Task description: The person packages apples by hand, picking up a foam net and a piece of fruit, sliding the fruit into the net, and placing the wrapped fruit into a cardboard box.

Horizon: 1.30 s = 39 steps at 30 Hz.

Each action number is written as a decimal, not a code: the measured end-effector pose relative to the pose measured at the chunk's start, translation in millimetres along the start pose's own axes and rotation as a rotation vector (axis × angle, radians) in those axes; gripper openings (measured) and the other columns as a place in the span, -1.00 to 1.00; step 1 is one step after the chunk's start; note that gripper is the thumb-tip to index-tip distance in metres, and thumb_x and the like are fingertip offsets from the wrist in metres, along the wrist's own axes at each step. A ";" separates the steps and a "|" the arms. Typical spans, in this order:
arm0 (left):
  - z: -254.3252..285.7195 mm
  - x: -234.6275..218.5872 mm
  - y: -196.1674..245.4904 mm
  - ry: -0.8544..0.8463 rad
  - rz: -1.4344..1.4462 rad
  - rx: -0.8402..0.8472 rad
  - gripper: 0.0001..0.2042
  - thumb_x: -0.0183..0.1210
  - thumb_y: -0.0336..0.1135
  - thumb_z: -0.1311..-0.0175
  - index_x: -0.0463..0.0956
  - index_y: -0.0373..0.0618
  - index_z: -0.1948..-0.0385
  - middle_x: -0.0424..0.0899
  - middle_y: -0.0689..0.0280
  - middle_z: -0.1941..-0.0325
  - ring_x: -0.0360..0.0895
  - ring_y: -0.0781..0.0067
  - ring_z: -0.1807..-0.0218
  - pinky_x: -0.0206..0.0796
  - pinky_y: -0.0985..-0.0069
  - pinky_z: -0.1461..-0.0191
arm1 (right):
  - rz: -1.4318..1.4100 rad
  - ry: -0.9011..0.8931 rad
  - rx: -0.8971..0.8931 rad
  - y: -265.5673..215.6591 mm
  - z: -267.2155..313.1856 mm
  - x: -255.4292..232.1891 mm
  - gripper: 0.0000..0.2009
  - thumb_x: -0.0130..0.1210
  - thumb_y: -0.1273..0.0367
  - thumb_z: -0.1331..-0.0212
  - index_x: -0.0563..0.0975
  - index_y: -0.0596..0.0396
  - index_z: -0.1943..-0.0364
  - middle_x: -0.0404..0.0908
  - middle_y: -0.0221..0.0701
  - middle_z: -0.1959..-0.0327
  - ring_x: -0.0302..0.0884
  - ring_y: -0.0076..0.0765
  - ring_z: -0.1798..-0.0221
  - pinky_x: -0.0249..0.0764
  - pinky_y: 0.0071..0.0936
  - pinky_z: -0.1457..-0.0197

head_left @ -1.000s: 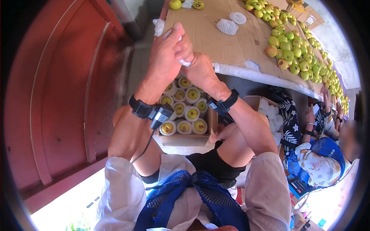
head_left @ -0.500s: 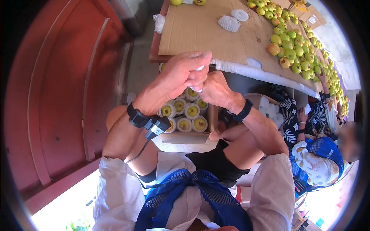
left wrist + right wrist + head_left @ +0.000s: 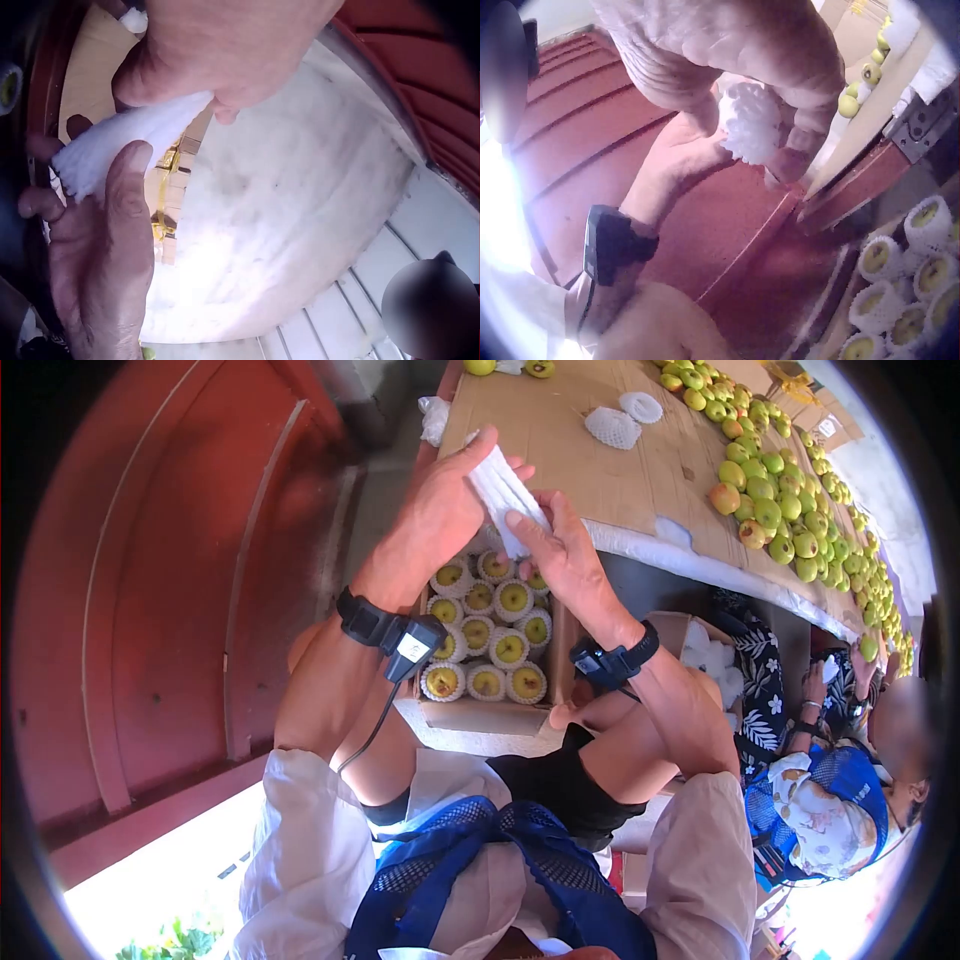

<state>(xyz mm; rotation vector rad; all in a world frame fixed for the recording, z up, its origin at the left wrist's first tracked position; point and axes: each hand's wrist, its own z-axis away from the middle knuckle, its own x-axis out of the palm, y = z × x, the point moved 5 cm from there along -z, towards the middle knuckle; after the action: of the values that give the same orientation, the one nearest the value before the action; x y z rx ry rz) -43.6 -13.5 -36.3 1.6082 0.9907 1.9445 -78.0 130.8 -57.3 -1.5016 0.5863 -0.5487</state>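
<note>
A flattened white foam fruit net stretches between both hands, above the near edge of the cardboard-covered table. My left hand grips its upper end between thumb and fingers. Lower on the net, my right hand pinches it with the thumb on top and fingers behind. Seen from the left wrist, the net narrows to a point at the left hand. The right wrist view looks onto its ruffled end under the curled right hand.
Below the hands, a cardboard box holds apples in foam nets. Two loose nets lie on the cardboard tabletop, with many apples heaped to its right. A red door stands at left; another person is at right.
The hands, earlier clasped together around the white net, dipped toward me, then rose again. Now they are apart, with the net spread flat between them.
</note>
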 end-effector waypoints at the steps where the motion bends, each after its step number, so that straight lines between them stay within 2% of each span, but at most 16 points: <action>1: -0.3 0.0 -2.7 -0.023 -0.070 -0.035 -0.54 0.18 -0.18 -0.44 0.30 -0.17 -0.26 0.55 0.15 -0.09 0.52 0.18 -0.20 0.41 0.19 -0.26 | -0.044 0.016 0.017 -0.7 -1.5 -0.3 -0.53 0.09 0.25 -0.44 0.26 0.30 -0.21 0.60 -0.25 0.09 0.62 -0.51 0.25 0.50 -0.56 0.39; 3: -1.2 2.6 -6.0 -0.071 -0.211 -0.101 -0.51 0.17 -0.24 -0.43 0.27 -0.18 -0.31 0.55 0.14 -0.15 0.52 0.20 -0.22 0.39 0.19 -0.29 | -0.109 0.055 0.009 -11.4 -2.3 -0.1 -0.55 0.07 0.21 -0.45 0.30 0.26 -0.21 0.60 -0.29 0.11 0.60 -0.50 0.27 0.50 -0.55 0.36; 6: 0.7 11.3 -7.8 -0.030 -0.288 0.012 -0.60 0.14 -0.23 -0.43 0.45 -0.27 -0.19 0.62 0.19 -0.09 0.60 0.30 -0.07 0.44 0.31 -0.17 | -0.262 0.078 0.013 -16.1 -7.6 -0.2 -0.56 0.05 0.15 -0.46 0.39 0.21 -0.20 0.60 -0.34 0.11 0.57 -0.50 0.27 0.50 -0.54 0.31; 9: -4.1 11.1 -2.3 -0.085 -0.276 -0.026 -0.50 0.14 -0.33 -0.42 0.27 -0.23 -0.35 0.59 0.10 -0.19 0.55 0.25 -0.19 0.41 0.24 -0.29 | -0.379 0.088 0.056 -7.7 -17.9 -3.7 -0.56 0.03 0.11 -0.45 0.47 0.17 -0.19 0.60 -0.38 0.11 0.54 -0.48 0.26 0.50 -0.54 0.25; 10: -8.1 8.6 -0.1 -0.100 -0.300 -0.009 -0.52 0.13 -0.34 -0.42 0.29 -0.26 -0.33 0.59 0.09 -0.20 0.56 0.25 -0.19 0.41 0.24 -0.29 | -0.409 0.092 0.080 -3.3 -21.8 -5.4 -0.56 0.03 0.10 -0.45 0.50 0.16 -0.18 0.60 -0.40 0.11 0.54 -0.47 0.26 0.50 -0.54 0.22; 16: -17.9 3.2 6.5 -0.094 -0.369 0.032 -0.58 0.13 -0.37 -0.41 0.38 -0.37 -0.24 0.60 0.08 -0.20 0.58 0.24 -0.19 0.41 0.26 -0.30 | -0.343 0.069 0.072 -4.1 -30.7 -10.6 -0.55 0.05 0.10 -0.43 0.55 0.23 -0.13 0.64 -0.33 0.06 0.59 -0.33 0.19 0.52 -0.49 0.21; 18: -26.9 -2.3 5.4 -0.156 -0.372 0.016 -0.57 0.14 -0.38 -0.41 0.37 -0.37 -0.25 0.61 0.08 -0.19 0.59 0.24 -0.18 0.43 0.25 -0.29 | -0.385 0.118 0.078 -10.2 -31.8 -15.5 -0.56 0.05 0.13 -0.42 0.56 0.25 -0.10 0.65 -0.32 0.05 0.60 -0.32 0.16 0.54 -0.46 0.23; 21: -38.1 -10.5 4.6 -0.123 -0.335 0.050 -0.55 0.16 -0.36 -0.40 0.35 -0.37 -0.26 0.62 0.05 -0.17 0.60 0.20 -0.19 0.45 0.29 -0.24 | -0.343 0.253 0.054 -5.1 -37.3 -31.3 -0.58 0.05 0.17 -0.40 0.58 0.27 -0.07 0.67 -0.32 0.06 0.63 -0.32 0.15 0.56 -0.43 0.26; 24: -44.6 -23.5 15.5 0.002 -0.467 0.081 -0.53 0.18 -0.33 -0.40 0.33 -0.37 -0.26 0.63 0.04 -0.14 0.62 0.17 -0.17 0.46 0.32 -0.19 | -0.287 0.414 0.052 -0.6 -48.3 -55.3 -0.60 0.04 0.20 -0.39 0.58 0.28 -0.06 0.69 -0.33 0.10 0.68 -0.33 0.17 0.56 -0.43 0.28; 25: -45.7 -26.9 22.3 0.068 -0.520 0.115 -0.53 0.22 -0.29 -0.38 0.35 -0.34 -0.23 0.65 0.06 -0.10 0.64 0.15 -0.14 0.47 0.35 -0.10 | -0.276 0.468 0.058 0.3 -50.1 -62.9 -0.60 0.04 0.20 -0.39 0.58 0.28 -0.06 0.69 -0.33 0.11 0.69 -0.33 0.18 0.56 -0.44 0.28; 28: -63.1 -42.7 31.7 0.153 -0.777 0.077 -0.51 0.25 -0.25 -0.36 0.36 -0.31 -0.22 0.66 0.10 -0.06 0.64 0.15 -0.15 0.48 0.34 -0.04 | -0.345 0.445 0.031 1.8 -53.5 -77.3 -0.62 0.03 0.22 -0.40 0.58 0.28 -0.05 0.70 -0.31 0.14 0.73 -0.31 0.22 0.52 -0.46 0.30; 29: -69.4 -46.8 29.6 0.201 -0.831 0.046 -0.51 0.27 -0.24 -0.33 0.38 -0.29 -0.19 0.66 0.13 -0.05 0.66 0.23 -0.10 0.47 0.36 0.01 | -0.337 0.433 0.041 3.5 -53.2 -80.7 -0.61 0.02 0.22 -0.41 0.55 0.27 -0.09 0.69 -0.31 0.09 0.73 -0.27 0.18 0.52 -0.44 0.26; 32: -105.6 -61.2 17.9 0.094 -1.040 0.052 -0.48 0.30 -0.21 -0.29 0.38 -0.30 -0.19 0.65 0.13 -0.08 0.64 0.29 -0.09 0.46 0.36 0.00 | -0.321 0.410 0.076 4.1 -48.6 -87.9 -0.60 0.01 0.23 -0.44 0.50 0.24 -0.18 0.67 -0.30 0.00 0.74 -0.20 0.10 0.51 -0.41 0.19; 35: -131.9 -73.7 7.6 0.258 -1.174 0.213 -0.41 0.33 -0.18 -0.23 0.36 -0.33 -0.22 0.62 0.09 -0.12 0.60 0.28 -0.13 0.45 0.37 -0.09 | -0.337 0.431 0.089 8.9 -47.7 -89.2 -0.61 0.03 0.22 -0.43 0.52 0.25 -0.14 0.68 -0.30 0.05 0.74 -0.24 0.16 0.50 -0.44 0.23; 38: -156.3 -98.1 -10.1 0.242 -1.465 0.170 -0.34 0.35 -0.14 -0.19 0.34 -0.33 -0.25 0.59 0.04 -0.19 0.55 0.19 -0.21 0.40 0.33 -0.23 | -0.339 0.476 0.080 13.1 -48.8 -93.3 -0.61 0.05 0.21 -0.41 0.57 0.30 -0.06 0.71 -0.29 0.16 0.71 -0.35 0.24 0.50 -0.46 0.30; 39: -147.4 -87.1 -6.3 0.271 -1.484 0.138 -0.33 0.35 -0.12 -0.19 0.33 -0.32 -0.27 0.57 0.03 -0.21 0.55 0.17 -0.23 0.38 0.31 -0.26 | -0.321 0.482 0.090 12.9 -49.0 -94.1 -0.61 0.06 0.21 -0.40 0.58 0.30 -0.06 0.71 -0.30 0.15 0.69 -0.37 0.23 0.50 -0.46 0.29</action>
<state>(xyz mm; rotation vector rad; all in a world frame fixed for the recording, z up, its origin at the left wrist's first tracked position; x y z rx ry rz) -165.9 -108.8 -109.3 0.2566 1.7059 0.9818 -181.2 156.6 -67.6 -1.3883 0.6806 -1.1910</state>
